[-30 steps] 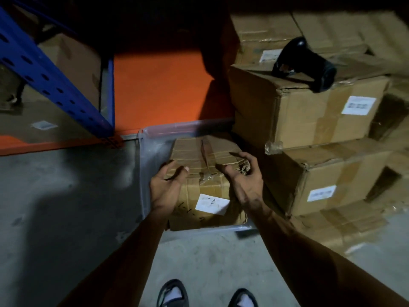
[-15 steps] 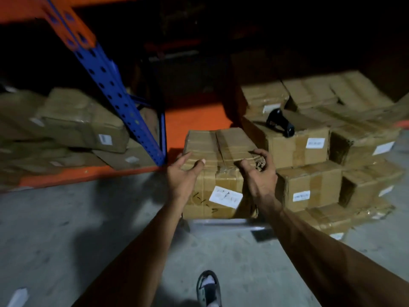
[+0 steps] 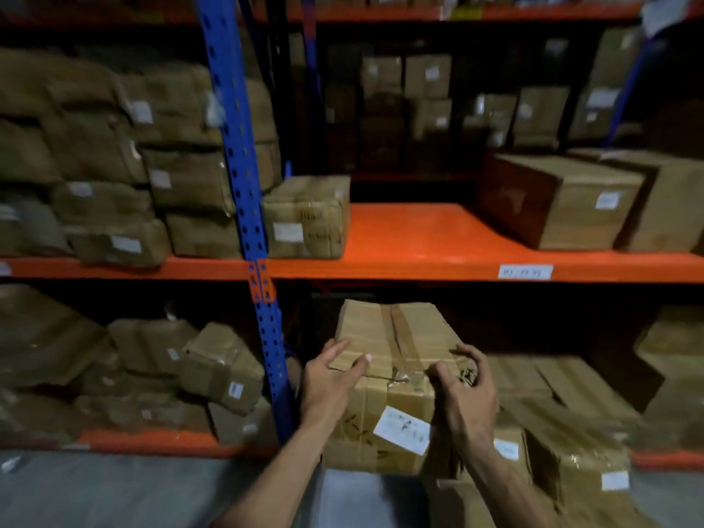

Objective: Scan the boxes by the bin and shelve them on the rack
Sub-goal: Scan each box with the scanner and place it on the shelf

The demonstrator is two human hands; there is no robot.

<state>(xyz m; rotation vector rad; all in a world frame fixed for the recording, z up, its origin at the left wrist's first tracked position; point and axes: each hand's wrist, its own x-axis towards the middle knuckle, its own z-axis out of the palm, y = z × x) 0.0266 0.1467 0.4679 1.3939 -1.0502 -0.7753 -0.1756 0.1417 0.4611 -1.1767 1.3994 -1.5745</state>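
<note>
In front of the rack (image 3: 438, 266), below its orange middle shelf, a taped cardboard box (image 3: 388, 379) is held up w/ both hands. Left hand (image 3: 331, 379) grips the near left top edge, thumb laid over the top, fingers spread along the side. Right hand (image 3: 466, 390) is curled round the torn near right top corner, fingertips hooked over it. Box bottom and far side are hidden; whatever is under it can't be made out.

Box is brown, wrapped in clear tape, a seam of tape running down the middle of the top, corner frayed. White label (image 3: 402, 430) on the near face w/ dark handwriting, too blurred to read; some black pen marks left of it, also illegible.

Middle shelf carries a small wrapped box (image 3: 306, 217) at its left end beside the blue upright (image 3: 244, 177), scribbles on it unreadable, and a bigger carton (image 3: 560, 200) at the right end, cut off partly by the frame edge. White tag (image 3: 525, 271) on the shelf's front edge, text not legible. Stacked boxes (image 3: 567, 424) low right are smeared by motion blur. Far shelves are dark.
</note>
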